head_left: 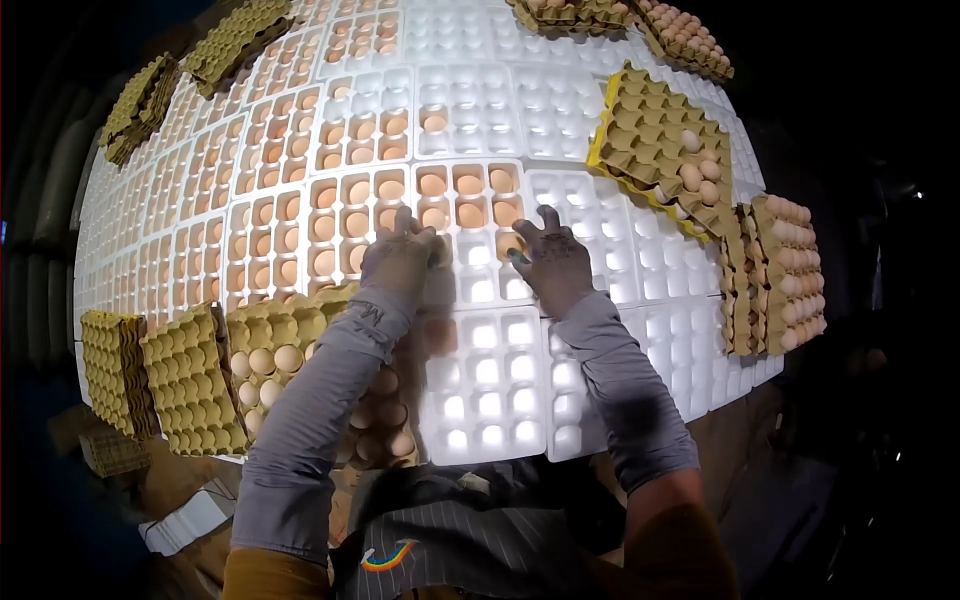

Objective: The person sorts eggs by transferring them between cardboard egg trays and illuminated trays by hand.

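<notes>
My left hand [397, 258], gloved, is curled down over the left column of a white foam egg tray [467, 290]. A dim sliver of what looks like an egg shows beside its fingers; the rest is hidden. On the same tray's right side, my right hand [553, 260] has its thumb and fingers around an egg [508, 246] in a cell. Two rows of eggs [470, 214] sit in cells beyond my hands. Nearer my body lies another white foam tray [488, 385] with bare cells.
Filled foam trays [270, 240] spread leftward. Cardboard egg flats stand along the front left [190, 385]; one flat [265, 325] holds eggs beside my left forearm. At right are a cardboard flat [655, 125] with several eggs and stacked flats [795, 275] of eggs.
</notes>
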Tool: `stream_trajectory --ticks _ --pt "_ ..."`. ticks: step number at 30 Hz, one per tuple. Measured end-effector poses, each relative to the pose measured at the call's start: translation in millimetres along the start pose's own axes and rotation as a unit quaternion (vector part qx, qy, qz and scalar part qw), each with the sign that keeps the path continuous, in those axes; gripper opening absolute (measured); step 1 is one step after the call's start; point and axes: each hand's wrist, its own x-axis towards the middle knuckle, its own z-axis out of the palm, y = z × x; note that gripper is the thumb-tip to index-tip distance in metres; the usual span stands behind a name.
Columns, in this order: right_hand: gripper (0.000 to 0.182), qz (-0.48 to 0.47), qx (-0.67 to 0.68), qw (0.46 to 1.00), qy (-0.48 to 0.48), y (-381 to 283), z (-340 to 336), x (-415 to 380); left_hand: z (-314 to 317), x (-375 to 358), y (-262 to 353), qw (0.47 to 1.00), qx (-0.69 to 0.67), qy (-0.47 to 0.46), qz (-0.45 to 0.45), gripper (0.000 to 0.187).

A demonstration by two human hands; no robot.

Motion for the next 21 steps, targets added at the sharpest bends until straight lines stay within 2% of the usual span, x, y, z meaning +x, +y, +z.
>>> stream_trajectory --ticks 2,4,5,7,8,9,10,11,12,14,16,18,20,21 --pt "0.030 -0.043 0.208 0.975 0.067 -10.7 -0.2 9.1 -2.4 -8.0 12.1 0.999 0.012 -0.023 -0.033 0.035" --pt "0.034 -0.102 0.222 0.968 0.058 -28.1 4.5 17.6 3.8 -23.3 28.4 0.995 -0.057 -0.028 -0.071 0.045" --pt "0.035 -0.116 0.198 0.972 0.052 -32.2 12.3 19.5 6.0 -24.4 32.9 0.990 -0.050 -0.094 -0.096 0.051" --pt "0.036 -0.142 0.177 0.972 0.054 -34.7 15.2 22.7 3.1 -29.8 46.4 0.991 -0.012 -0.083 -0.106 0.051" --pt "0.038 -0.088 0.229 0.967 0.071 -33.2 15.4 17.2 1.7 -32.5 52.6 0.991 0.027 -0.077 -0.106 0.051" --pt "0.040 -0.035 0.282 0.955 0.084 -33.4 16.2 10.0 17.7 -32.0 54.7 0.995 -0.033 -0.008 -0.099 0.053" --pt "0.038 -0.018 0.332 0.931 0.151 -31.6 16.9 0.1 32.9 -31.8 57.3 0.991 -0.091 0.058 -0.082 0.054" --pt "0.038 -0.004 0.368 0.912 0.182 -31.9 18.5 -8.3 43.8 -23.3 62.6 0.958 -0.263 0.088 -0.073 0.052" --pt "0.040 -0.012 0.385 0.895 0.226 -32.6 31.5 -14.3 46.8 -21.8 80.1 0.942 -0.300 0.134 -0.064 0.051" --pt "0.050 -0.055 0.269 0.925 0.264 -33.5 50.0 -21.0 78.1 -4.8 82.2 0.963 -0.205 0.174 -0.031 0.056" --pt "0.050 -0.069 0.285 0.932 0.214 -32.3 36.3 -27.2 106.9 -1.7 81.8 0.969 -0.149 0.190 -0.058 0.056" --pt "0.045 -0.027 0.333 0.915 0.227 -33.7 20.3 -42.8 77.5 -25.2 80.9 0.968 -0.173 0.177 -0.038 0.059" --pt "0.042 0.033 0.419 0.894 0.155 -39.3 -7.3 -62.1 21.8 -68.1 56.4 0.958 -0.205 0.200 0.030 0.054" --pt "0.040 0.031 0.430 0.893 0.132 -39.5 -10.5 -72.0 -2.9 -90.0 37.2 0.953 -0.211 0.219 0.003 0.049"
